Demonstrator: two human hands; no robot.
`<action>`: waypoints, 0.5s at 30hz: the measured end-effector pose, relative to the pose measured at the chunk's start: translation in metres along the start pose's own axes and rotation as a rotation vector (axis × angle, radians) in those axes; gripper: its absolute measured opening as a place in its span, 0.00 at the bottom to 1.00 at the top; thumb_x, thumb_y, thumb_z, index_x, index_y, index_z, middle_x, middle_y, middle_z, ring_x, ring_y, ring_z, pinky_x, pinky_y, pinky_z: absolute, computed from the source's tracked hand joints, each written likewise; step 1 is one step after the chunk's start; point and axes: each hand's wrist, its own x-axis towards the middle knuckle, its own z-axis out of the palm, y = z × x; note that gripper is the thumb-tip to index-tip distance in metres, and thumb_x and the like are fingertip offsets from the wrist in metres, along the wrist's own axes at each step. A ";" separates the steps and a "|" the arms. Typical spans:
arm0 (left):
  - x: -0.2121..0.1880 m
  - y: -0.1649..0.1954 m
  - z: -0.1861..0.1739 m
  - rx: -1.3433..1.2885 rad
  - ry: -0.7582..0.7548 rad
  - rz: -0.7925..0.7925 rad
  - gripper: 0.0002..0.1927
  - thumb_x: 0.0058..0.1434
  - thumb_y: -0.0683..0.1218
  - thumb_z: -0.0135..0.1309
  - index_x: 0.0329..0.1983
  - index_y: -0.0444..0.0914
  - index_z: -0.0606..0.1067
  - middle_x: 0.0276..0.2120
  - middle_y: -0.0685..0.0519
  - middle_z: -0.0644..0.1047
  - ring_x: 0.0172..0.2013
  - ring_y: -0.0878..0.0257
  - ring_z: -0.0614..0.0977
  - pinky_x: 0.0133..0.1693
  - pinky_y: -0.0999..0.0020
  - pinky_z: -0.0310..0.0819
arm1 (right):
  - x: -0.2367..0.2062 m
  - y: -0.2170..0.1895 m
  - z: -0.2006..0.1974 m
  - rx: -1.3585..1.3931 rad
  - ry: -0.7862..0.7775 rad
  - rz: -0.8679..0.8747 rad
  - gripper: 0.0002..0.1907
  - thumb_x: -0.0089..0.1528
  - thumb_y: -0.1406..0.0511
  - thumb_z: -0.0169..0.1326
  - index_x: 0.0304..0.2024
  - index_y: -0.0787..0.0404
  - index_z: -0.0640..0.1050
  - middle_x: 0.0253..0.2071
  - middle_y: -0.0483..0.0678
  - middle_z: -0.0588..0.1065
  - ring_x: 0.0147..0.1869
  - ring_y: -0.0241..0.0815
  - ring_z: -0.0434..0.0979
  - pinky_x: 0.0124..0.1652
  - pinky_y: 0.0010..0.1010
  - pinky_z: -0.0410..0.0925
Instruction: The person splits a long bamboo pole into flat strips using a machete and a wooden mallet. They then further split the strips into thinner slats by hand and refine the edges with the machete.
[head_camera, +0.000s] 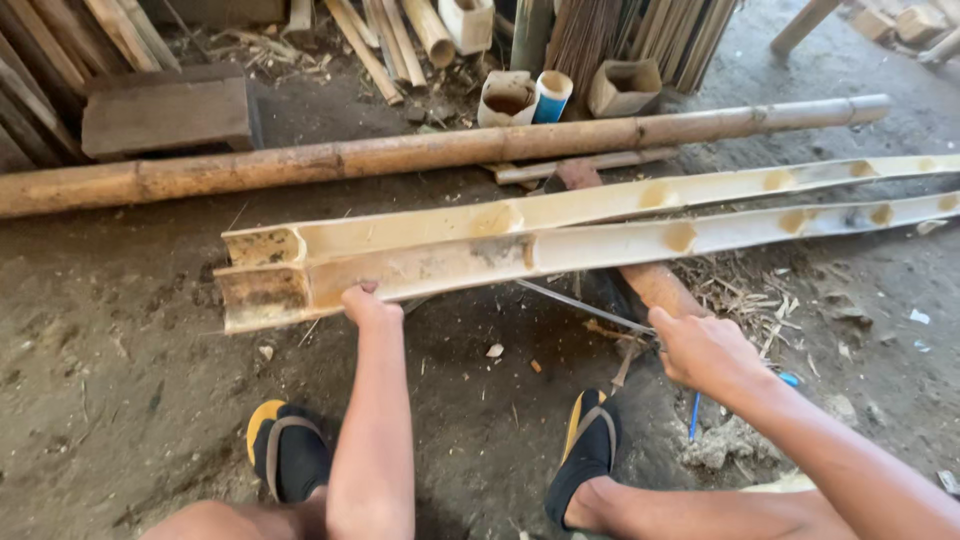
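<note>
We are squatting in black-and-yellow sandals (288, 450) on the dirt floor (100, 330); our left hand (368, 305) is closing its grip on the lower edge of the near split bamboo half (450, 265), near its cut end; our right hand (705, 350) is gripping the handle of a long blade (580, 303) lying under that half; we are judging that steadying the half firmly matters; beyond, a second half (560, 210) and a whole pole (400, 155) are lying, with offcuts (620, 88) crowding behind.
</note>
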 end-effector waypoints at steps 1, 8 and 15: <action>-0.008 -0.011 0.002 0.033 0.014 0.038 0.23 0.51 0.44 0.46 0.52 0.35 0.68 0.47 0.45 0.76 0.51 0.49 0.78 0.59 0.44 0.70 | 0.003 -0.001 -0.004 0.007 0.020 -0.002 0.17 0.58 0.60 0.54 0.48 0.56 0.70 0.34 0.57 0.81 0.43 0.60 0.82 0.44 0.52 0.74; -0.058 -0.133 0.030 0.319 -0.028 -0.248 0.29 0.61 0.39 0.53 0.66 0.35 0.61 0.60 0.42 0.70 0.56 0.47 0.76 0.52 0.39 0.79 | 0.021 0.016 -0.008 0.221 0.115 0.027 0.21 0.56 0.61 0.57 0.48 0.64 0.70 0.37 0.64 0.80 0.46 0.64 0.80 0.47 0.53 0.72; -0.062 -0.002 0.022 0.456 0.295 0.206 0.18 0.61 0.35 0.52 0.55 0.35 0.71 0.38 0.49 0.77 0.22 0.68 0.71 0.21 0.74 0.63 | 0.037 0.036 0.044 -0.008 0.051 0.092 0.19 0.56 0.65 0.56 0.49 0.62 0.70 0.43 0.61 0.78 0.46 0.60 0.83 0.43 0.49 0.77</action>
